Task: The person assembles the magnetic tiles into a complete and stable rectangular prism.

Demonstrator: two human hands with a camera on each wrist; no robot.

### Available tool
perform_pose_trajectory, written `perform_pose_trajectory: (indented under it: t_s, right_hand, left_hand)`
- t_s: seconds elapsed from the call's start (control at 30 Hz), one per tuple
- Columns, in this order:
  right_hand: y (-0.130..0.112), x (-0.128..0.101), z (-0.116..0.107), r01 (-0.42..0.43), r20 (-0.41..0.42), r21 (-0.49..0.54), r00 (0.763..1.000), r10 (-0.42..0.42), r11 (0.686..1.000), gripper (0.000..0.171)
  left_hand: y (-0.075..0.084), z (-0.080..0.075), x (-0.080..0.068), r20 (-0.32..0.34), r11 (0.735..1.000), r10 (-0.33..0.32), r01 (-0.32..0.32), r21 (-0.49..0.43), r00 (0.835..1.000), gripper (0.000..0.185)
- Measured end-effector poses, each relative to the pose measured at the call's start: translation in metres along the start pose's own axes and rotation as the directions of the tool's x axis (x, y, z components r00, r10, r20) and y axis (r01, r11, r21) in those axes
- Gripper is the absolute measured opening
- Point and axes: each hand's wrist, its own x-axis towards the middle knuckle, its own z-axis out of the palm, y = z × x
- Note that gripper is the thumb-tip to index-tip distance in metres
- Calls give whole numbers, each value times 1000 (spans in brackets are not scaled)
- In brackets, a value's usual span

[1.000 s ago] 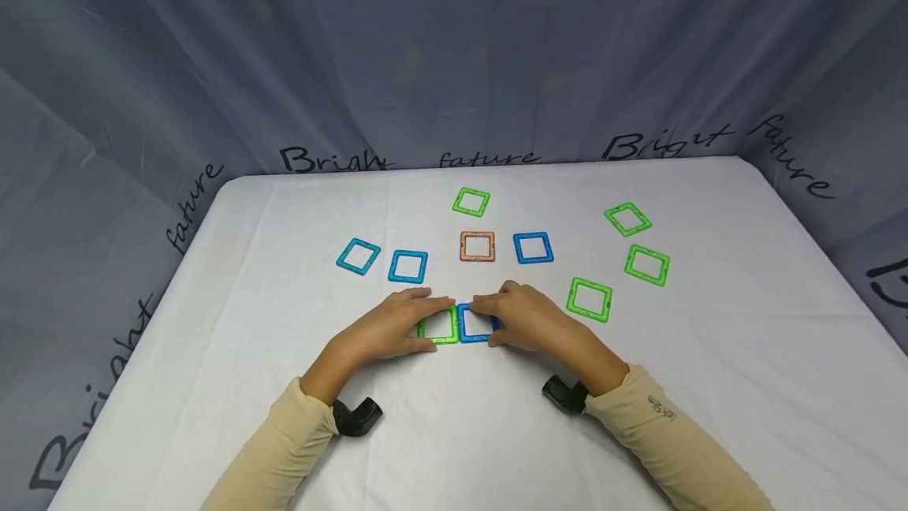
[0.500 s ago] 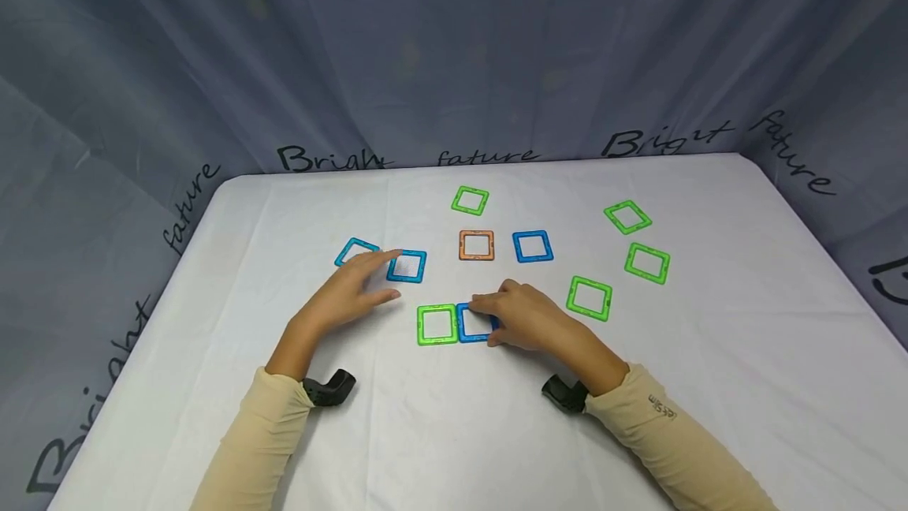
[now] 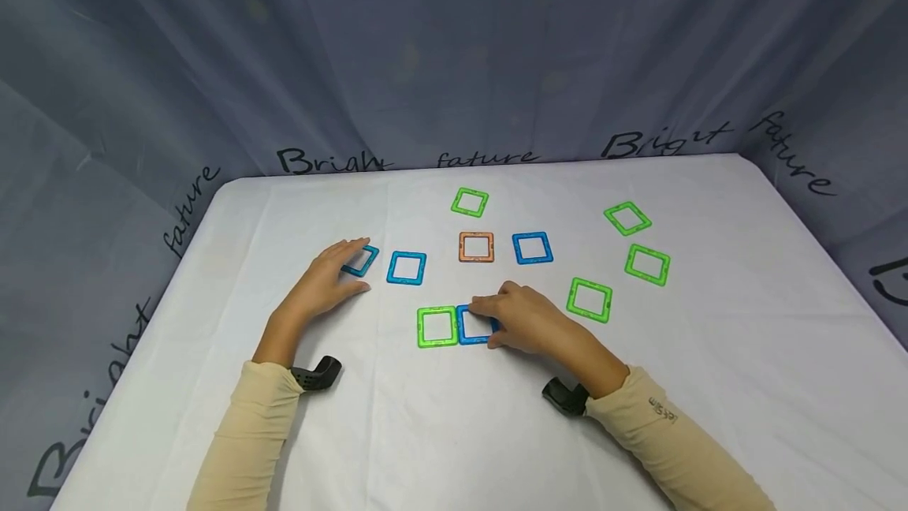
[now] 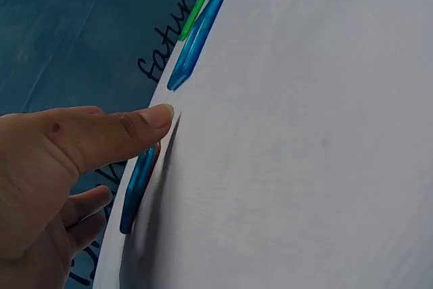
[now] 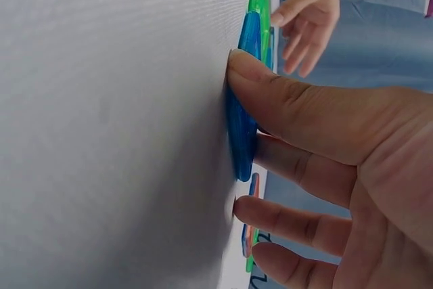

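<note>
- A row of flat square frames is being assembled at the centre of the head view: a green frame and a dark blue frame lie edge to edge on the white table.
- The dark blue frame is held by the right hand; in the right wrist view it is pinched between thumb and fingers, its edge flat on the cloth.
- The left hand is placed left of centre, over the light blue frame. Its fingers lie nearly straight; the thumb is seen in the left wrist view just beside that frame's edge, but a closed pinch is not shown.
- The step in hand is judged to be the fetching of a further piece while the joined pair is steadied.
- A firm hold on the light blue frame is called for next, then a lift or slide towards the free left edge of the green frame, with edges kept parallel.
- A second blue frame lies just right of the left hand and should be avoided.
- Other frames, green, orange and blue, lie scattered across the upper middle and right.
</note>
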Motion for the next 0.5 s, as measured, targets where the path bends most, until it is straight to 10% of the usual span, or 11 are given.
perform_pose_trajectory:
  t_s: [0.5]
  right_hand:
    - [1,0,0,0,3,-8,1000,0,1000,57]
  left_hand:
    - [-9,-16,13,163,996,-30,17,84,986,74]
